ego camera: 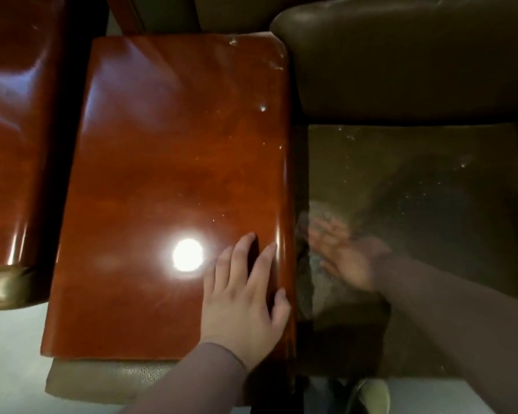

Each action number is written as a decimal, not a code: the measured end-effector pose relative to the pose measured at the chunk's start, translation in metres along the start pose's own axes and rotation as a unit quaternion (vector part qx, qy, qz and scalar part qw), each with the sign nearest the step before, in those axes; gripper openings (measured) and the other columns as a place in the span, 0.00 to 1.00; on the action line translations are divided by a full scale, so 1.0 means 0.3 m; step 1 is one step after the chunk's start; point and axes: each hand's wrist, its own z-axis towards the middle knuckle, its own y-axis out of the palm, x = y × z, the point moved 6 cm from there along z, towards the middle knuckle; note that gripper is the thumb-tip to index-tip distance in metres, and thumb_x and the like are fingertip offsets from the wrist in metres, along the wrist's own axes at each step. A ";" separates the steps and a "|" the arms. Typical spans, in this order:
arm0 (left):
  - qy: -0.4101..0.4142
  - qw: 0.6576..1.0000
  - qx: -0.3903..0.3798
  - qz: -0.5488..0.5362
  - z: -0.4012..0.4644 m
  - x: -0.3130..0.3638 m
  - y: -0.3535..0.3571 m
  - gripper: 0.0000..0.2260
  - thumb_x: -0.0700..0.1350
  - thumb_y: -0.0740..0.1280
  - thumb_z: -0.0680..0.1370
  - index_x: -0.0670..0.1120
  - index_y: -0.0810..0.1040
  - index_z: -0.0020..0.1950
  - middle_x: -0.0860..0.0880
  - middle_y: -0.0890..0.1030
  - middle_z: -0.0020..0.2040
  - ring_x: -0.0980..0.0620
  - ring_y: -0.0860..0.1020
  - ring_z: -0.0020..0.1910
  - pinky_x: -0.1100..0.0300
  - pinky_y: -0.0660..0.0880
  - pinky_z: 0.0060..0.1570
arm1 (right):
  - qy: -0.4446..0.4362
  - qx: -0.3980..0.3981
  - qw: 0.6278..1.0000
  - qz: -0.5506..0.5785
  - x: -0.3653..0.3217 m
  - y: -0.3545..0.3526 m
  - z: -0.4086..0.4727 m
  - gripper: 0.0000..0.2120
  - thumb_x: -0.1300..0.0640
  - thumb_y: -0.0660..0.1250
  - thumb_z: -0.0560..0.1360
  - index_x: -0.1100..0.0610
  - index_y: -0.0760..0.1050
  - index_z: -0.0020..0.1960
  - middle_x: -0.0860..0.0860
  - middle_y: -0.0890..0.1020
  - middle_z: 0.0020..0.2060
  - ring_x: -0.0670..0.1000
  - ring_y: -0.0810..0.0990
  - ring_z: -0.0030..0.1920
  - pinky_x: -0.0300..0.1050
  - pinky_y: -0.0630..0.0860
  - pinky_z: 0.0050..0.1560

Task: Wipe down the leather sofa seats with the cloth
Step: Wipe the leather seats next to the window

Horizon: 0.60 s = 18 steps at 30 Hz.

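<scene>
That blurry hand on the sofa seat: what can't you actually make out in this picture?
Head view only:
- Right hand: motion blur hides its grip.
- Cloth: a smeared grey patch beneath that hand; outline unclear.
- Leather seat: dim, surface detail lost.
- Wooden armrest: glare washes out one spot.
- Left hand: clear, flat on the armrest.

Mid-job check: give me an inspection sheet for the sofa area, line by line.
Surface: dark leather sofa seat, pale specks scattered on it.
Job's things: cloth, blurred, under the right hand near the seat's left edge.
Clutter: nothing seen.
Hands: left hand flat, fingers straight, resting on the glossy wooden armrest top; right hand motion-blurred on the cloth, grip unclear.
Cables: nothing seen.
Surroundings: backrest behind the seat; second wooden armrest at left; pale floor; a shoe below.
</scene>
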 end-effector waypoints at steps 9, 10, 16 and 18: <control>-0.078 0.994 0.074 0.016 0.596 -0.097 -0.113 0.36 0.63 0.55 0.80 0.49 0.58 0.85 0.46 0.56 0.86 0.44 0.53 0.84 0.47 0.47 0.84 | 0.029 0.148 0.989 0.001 -0.042 -0.053 0.169 0.35 0.50 0.63 0.78 0.57 0.61 0.82 0.55 0.64 0.80 0.59 0.61 0.81 0.53 0.51 0.82; -0.077 0.994 0.079 0.019 0.595 -0.100 -0.108 0.36 0.64 0.55 0.80 0.48 0.58 0.85 0.46 0.57 0.86 0.45 0.53 0.85 0.47 0.47 0.84 | -0.054 0.108 0.991 -0.049 -0.060 -0.022 0.154 0.34 0.47 0.62 0.78 0.56 0.63 0.82 0.53 0.65 0.79 0.58 0.60 0.81 0.52 0.47 0.83; -0.072 0.994 0.082 0.031 0.598 -0.100 -0.110 0.37 0.63 0.55 0.79 0.46 0.59 0.85 0.46 0.58 0.85 0.44 0.54 0.84 0.46 0.49 0.84 | 0.159 0.164 0.970 0.089 0.312 -0.204 0.305 0.33 0.50 0.54 0.82 0.52 0.51 0.85 0.53 0.53 0.84 0.57 0.50 0.84 0.53 0.53 0.82; -0.073 0.994 0.071 0.035 0.600 -0.096 -0.111 0.38 0.63 0.55 0.79 0.46 0.58 0.85 0.46 0.57 0.85 0.44 0.53 0.84 0.46 0.49 0.84 | 0.244 0.184 0.945 0.113 0.315 -0.243 0.339 0.36 0.50 0.54 0.81 0.53 0.45 0.85 0.53 0.49 0.84 0.56 0.45 0.84 0.52 0.47 0.83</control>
